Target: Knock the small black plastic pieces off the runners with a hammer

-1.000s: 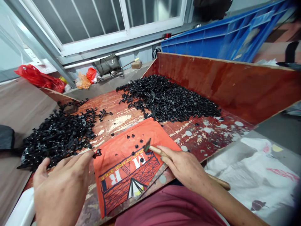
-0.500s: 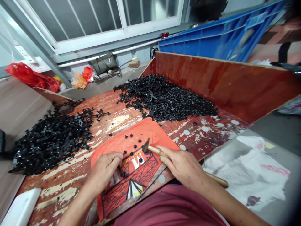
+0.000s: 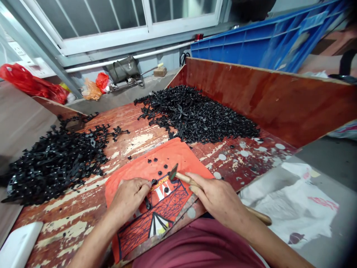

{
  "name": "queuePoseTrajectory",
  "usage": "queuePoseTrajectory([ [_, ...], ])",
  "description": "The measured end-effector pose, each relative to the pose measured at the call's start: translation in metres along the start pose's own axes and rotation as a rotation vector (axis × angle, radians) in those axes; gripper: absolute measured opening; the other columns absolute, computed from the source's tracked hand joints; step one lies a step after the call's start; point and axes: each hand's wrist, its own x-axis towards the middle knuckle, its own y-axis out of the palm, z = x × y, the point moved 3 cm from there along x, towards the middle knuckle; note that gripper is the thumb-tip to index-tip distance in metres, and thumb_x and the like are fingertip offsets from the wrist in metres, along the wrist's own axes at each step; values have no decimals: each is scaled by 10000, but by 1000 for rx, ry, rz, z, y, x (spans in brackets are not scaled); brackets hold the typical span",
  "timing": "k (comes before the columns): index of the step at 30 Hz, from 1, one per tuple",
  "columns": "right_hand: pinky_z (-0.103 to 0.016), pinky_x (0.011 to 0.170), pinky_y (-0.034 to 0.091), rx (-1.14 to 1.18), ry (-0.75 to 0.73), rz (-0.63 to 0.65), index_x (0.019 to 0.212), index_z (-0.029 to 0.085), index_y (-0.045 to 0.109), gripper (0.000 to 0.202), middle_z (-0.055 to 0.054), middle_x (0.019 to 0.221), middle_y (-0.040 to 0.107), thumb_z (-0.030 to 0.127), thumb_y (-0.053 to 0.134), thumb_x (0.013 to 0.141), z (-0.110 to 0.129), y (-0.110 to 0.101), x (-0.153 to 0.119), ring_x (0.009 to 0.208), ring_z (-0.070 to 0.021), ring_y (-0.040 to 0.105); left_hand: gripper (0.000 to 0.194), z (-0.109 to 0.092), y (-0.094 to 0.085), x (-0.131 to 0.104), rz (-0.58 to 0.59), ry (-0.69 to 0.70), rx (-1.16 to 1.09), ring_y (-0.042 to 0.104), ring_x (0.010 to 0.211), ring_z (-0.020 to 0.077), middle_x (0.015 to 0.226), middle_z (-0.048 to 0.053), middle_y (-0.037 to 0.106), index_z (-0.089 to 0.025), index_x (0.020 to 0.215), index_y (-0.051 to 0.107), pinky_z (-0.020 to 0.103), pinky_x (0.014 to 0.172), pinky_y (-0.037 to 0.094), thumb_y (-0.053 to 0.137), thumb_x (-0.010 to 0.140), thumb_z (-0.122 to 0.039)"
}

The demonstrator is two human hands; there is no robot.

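Observation:
An orange printed cloth lies on the worn red board in front of me, with several small round black pieces scattered over it. My left hand rests above the cloth, thumb and fingers pinched on a black plastic part with knobbed ends. Its upper end shows by the fingertips; my hand hides some of it. My right hand is wrapped round the wooden handle of a small hammer. The hammer's dark head hangs over the cloth, just right of the left fingertips.
A large heap of black parts lies at the back, and another heap at the left. A red wooden wall bounds the right side, with a blue crate behind. A white sack lies at the right, a white object front left.
My left hand has shifted slightly right, its fingertips now at the small black pieces nearer the hammer head. The right hand and hammer stay almost still. The view has tilted slightly.

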Motion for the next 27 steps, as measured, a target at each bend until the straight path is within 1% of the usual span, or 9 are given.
queuePoseTrajectory([
  [4, -300, 775, 569, -21, 9, 39, 1401, 387, 536, 403, 4, 1054, 775, 314, 469, 1011, 1, -1, 1, 848, -186, 744, 378, -1, -1, 1, 22, 6, 3, 556, 641, 167, 614, -8, 556, -205, 593, 458, 271, 667, 359, 339, 916, -361],
  [7, -327, 801, 573, -32, 27, 51, 1420, 357, 522, 410, -19, 1076, 771, 326, 449, 1019, 1, -1, 2, 881, -202, 742, 366, -1, -3, 3, 37, -6, 1, 574, 660, 170, 635, -2, 591, -205, 590, 503, 267, 672, 369, 350, 896, -334],
  [9, -353, 832, 571, -35, 28, 53, 1456, 330, 483, 432, -39, 1107, 762, 326, 421, 1028, 3, -3, 3, 917, -215, 738, 365, -2, -4, 4, 54, -9, -5, 575, 647, 167, 634, -5, 605, -206, 584, 529, 263, 662, 372, 353, 884, -316],
  [13, -346, 884, 556, 0, -61, 59, 1499, 352, 410, 467, -23, 1149, 747, 287, 389, 1037, 18, -11, 9, 949, -198, 729, 363, -5, -6, 4, 47, 6, 32, 564, 606, 166, 610, -9, 619, -212, 574, 561, 264, 640, 367, 369, 870, -297],
  [15, -323, 882, 552, 17, -98, 46, 1490, 358, 424, 471, -10, 1138, 750, 265, 411, 1028, 27, -17, 12, 944, -188, 726, 365, -8, -8, 3, 29, 15, 68, 566, 604, 171, 597, -7, 620, -215, 571, 568, 269, 645, 363, 376, 872, -294],
  [18, -296, 848, 548, 44, -128, -1, 1479, 332, 447, 462, -16, 1126, 751, 261, 423, 1024, 38, -21, 16, 933, -186, 722, 369, -11, -9, 3, 16, 16, 91, 568, 612, 176, 601, 5, 628, -212, 574, 569, 275, 658, 355, 383, 882, -294],
  [21, -275, 810, 536, 57, -143, -38, 1512, 312, 396, 477, -29, 1075, 759, 275, 401, 1036, 42, -14, 19, 898, -182, 719, 386, -12, -9, 3, 16, 24, 110, 543, 605, 173, 614, 11, 618, -206, 569, 528, 280, 644, 327, 362, 903, -307],
  [25, -267, 682, 517, -57, -142, 31, 1500, 330, 412, 488, -12, 884, 764, 281, 455, 1017, 40, 0, 22, 774, -197, 714, 358, -8, -8, 4, 37, 34, 102, 521, 599, 171, 599, 0, 570, -208, 574, 468, 281, 630, 308, 338, 898, -285],
  [27, -265, 692, 512, -57, -142, 6, 1511, 325, 391, 497, -19, 915, 761, 272, 439, 1020, 39, 0, 22, 796, -195, 710, 379, -7, -7, 4, 30, 44, 78, 524, 610, 173, 604, 0, 560, -208, 579, 459, 283, 634, 313, 323, 919, -306],
])
